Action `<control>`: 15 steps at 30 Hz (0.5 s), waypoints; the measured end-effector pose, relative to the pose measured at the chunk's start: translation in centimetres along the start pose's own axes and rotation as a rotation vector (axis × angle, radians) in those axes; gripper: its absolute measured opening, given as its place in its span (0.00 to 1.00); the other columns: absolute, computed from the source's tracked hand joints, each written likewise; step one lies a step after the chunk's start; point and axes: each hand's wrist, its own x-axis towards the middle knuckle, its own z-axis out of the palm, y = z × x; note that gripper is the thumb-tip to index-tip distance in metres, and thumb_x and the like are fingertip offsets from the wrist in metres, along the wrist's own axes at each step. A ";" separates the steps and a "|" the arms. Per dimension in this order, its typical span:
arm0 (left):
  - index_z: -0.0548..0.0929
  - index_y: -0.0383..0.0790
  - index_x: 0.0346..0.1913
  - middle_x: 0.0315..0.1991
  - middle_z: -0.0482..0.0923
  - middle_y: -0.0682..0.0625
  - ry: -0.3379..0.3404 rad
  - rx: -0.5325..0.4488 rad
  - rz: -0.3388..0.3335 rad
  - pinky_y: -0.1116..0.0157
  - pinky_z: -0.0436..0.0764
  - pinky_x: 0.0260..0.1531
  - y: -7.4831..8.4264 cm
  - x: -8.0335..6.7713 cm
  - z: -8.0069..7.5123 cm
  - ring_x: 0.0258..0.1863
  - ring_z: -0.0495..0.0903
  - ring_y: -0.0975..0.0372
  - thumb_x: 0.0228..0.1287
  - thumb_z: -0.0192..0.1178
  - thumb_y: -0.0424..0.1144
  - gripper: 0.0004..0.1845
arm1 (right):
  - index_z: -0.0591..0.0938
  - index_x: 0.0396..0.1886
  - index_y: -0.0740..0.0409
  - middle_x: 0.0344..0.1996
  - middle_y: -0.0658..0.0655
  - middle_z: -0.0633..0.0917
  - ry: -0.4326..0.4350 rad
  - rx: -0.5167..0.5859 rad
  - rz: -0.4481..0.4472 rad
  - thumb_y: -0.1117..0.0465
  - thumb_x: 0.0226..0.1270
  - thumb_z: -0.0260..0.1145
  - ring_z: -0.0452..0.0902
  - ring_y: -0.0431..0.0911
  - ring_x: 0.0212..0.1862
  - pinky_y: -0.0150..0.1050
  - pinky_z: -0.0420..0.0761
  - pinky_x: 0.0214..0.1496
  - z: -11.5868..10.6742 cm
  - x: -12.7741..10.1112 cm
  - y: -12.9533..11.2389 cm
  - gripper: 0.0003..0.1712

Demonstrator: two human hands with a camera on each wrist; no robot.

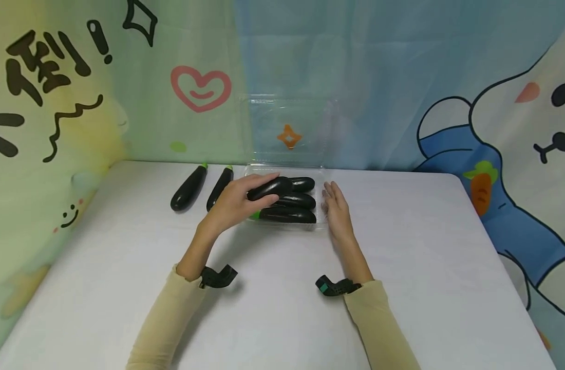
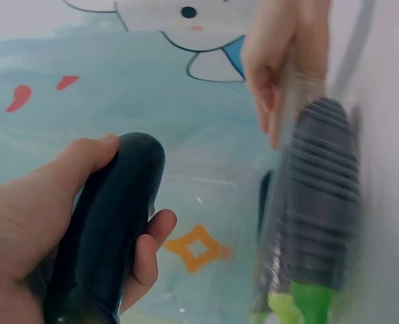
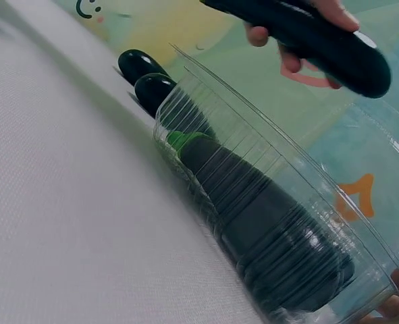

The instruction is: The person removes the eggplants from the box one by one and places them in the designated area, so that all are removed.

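Note:
My left hand [image 1: 231, 205] holds a glossy black eggplant [image 1: 270, 188] between thumb and fingers, raised over a clear plastic box [image 3: 280, 145]. Three eggplants show inside the box, lying side by side; the front one [image 1: 289, 215] has a green stem end pointing left. In the left wrist view, thumb and fingertips wrap round the held eggplant [image 2: 111, 223]. My right hand [image 1: 339, 213] stands on edge at the box's right wall, fingers nearly straight and touching it. Two more eggplants lie on the table left of the box: one [image 1: 189, 188] in full view, the other [image 1: 220, 186] partly behind my left hand.
The box's clear lid [image 1: 289, 113] stands raised at the back, in front of a printed cloth backdrop [image 1: 379, 82]. A white tabletop [image 1: 282, 308] lies under everything. Black wrist cameras [image 1: 219, 276] sit on both forearms.

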 end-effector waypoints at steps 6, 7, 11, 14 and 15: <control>0.71 0.53 0.69 0.64 0.76 0.50 -0.028 0.071 -0.073 0.57 0.77 0.54 -1.2 -1.4 -0.2 0.35 0.80 0.59 0.66 0.61 0.52 0.29 | 0.45 0.78 0.57 0.77 0.53 0.55 -0.007 0.000 -0.001 0.60 0.79 0.40 0.51 0.47 0.78 0.43 0.58 0.76 0.1 -0.1 0.0 0.32; 0.71 0.53 0.69 0.64 0.76 0.49 -0.026 0.086 -0.087 0.56 0.77 0.54 -1.5 -1.7 -0.2 0.35 0.80 0.57 0.66 0.60 0.53 0.29 | 0.45 0.78 0.58 0.77 0.54 0.55 -0.008 0.003 -0.001 0.61 0.79 0.40 0.51 0.48 0.78 0.44 0.57 0.77 0.2 -0.3 -0.4 0.32; 0.70 0.55 0.69 0.61 0.78 0.47 -0.003 0.175 -0.153 0.52 0.77 0.55 -2.6 -3.1 -0.5 0.59 0.78 0.53 0.66 0.59 0.56 0.30 | 0.44 0.78 0.61 0.78 0.57 0.54 -0.018 0.002 0.010 0.63 0.79 0.39 0.49 0.51 0.78 0.46 0.56 0.77 0.4 -1.1 -1.8 0.32; 0.71 0.53 0.69 0.59 0.79 0.44 0.030 0.205 -0.178 0.55 0.79 0.43 -3.5 -4.4 -1.5 0.47 0.81 0.53 0.68 0.57 0.55 0.29 | 0.44 0.78 0.63 0.78 0.58 0.53 -0.019 0.007 0.015 0.64 0.79 0.39 0.49 0.52 0.78 0.47 0.56 0.77 0.6 -1.6 -2.5 0.32; 0.71 0.51 0.69 0.59 0.79 0.43 0.048 0.203 -0.179 0.56 0.78 0.40 -3.7 -4.8 -2.0 0.44 0.81 0.53 0.68 0.57 0.54 0.29 | 0.44 0.78 0.62 0.77 0.58 0.53 -0.017 0.008 0.016 0.64 0.79 0.39 0.49 0.52 0.78 0.47 0.56 0.77 0.5 -1.7 -2.6 0.32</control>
